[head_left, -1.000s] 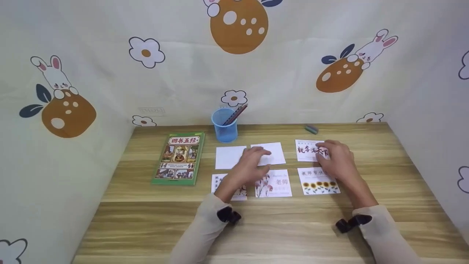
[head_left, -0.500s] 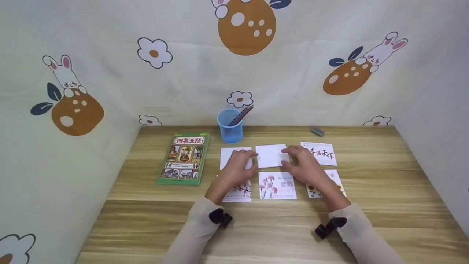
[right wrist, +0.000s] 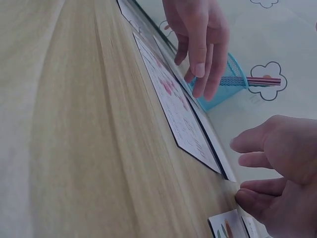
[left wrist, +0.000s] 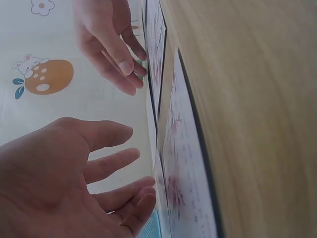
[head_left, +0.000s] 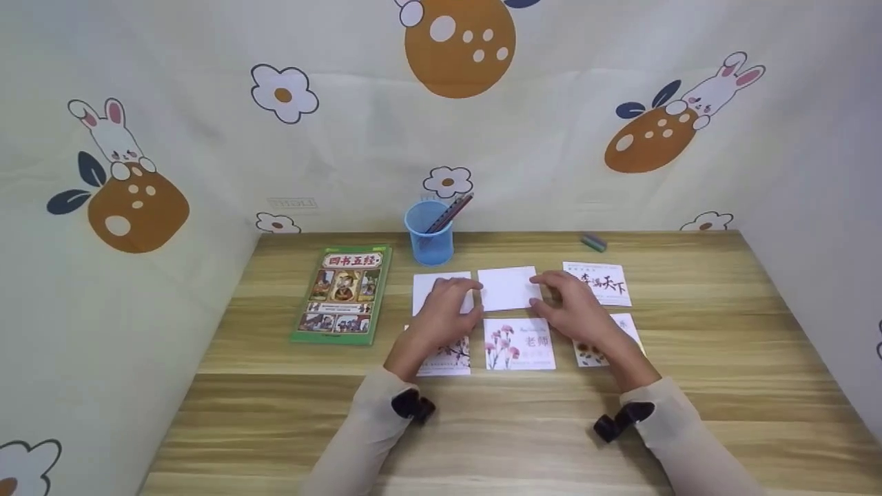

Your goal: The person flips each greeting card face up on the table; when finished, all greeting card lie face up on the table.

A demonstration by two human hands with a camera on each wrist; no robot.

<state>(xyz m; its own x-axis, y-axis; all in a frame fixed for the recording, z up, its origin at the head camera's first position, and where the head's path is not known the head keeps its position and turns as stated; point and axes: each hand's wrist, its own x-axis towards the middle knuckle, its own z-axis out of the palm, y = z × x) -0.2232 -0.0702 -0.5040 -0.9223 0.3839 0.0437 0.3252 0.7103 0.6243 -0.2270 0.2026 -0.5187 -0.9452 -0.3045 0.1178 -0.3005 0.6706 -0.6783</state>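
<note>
Head view is showing a wood-grain bench (head_left: pixel 689 358), flat and rectangular, boxed in by a soft printed cloth backdrop (head_left: pixel 207 103) with rabbits and flowers. Green glossy book (head_left: pixel 342 294) is lying flat at bench left, well apart from the hands. Blue mesh pen cup (head_left: pixel 428 233), round, is standing upright behind the cards with striped pencils (head_left: pixel 451 210) leaning out. Six thin paper cards are lying in two rows. Blank white card (head_left: pixel 508 287) is sitting mid back row, flat, between both hands. Left hand (head_left: pixel 446 313) is resting over the left blank card (head_left: pixel 431 284), fingers loosely spread and relaxed, fingertips at the middle card's left edge, gripping nothing. Right hand (head_left: pixel 570 308) is lying with straight fingers touching the middle blank card's right edge, no curl, nothing pinched. Calligraphy card (head_left: pixel 603 282) is lying just right of the right hand. Carnation card (head_left: pixel 519 343) is sitting front middle, uncovered. Plum blossom card (head_left: pixel 448 357) is partly hidden under the left wrist; sunflower card (head_left: pixel 594 353) is mostly blocked by the right wrist. Small grey eraser (head_left: pixel 592 242) is lying at the bench's back edge. Wrist views are showing both hands hovering close over card edges, fingers extended.
</note>
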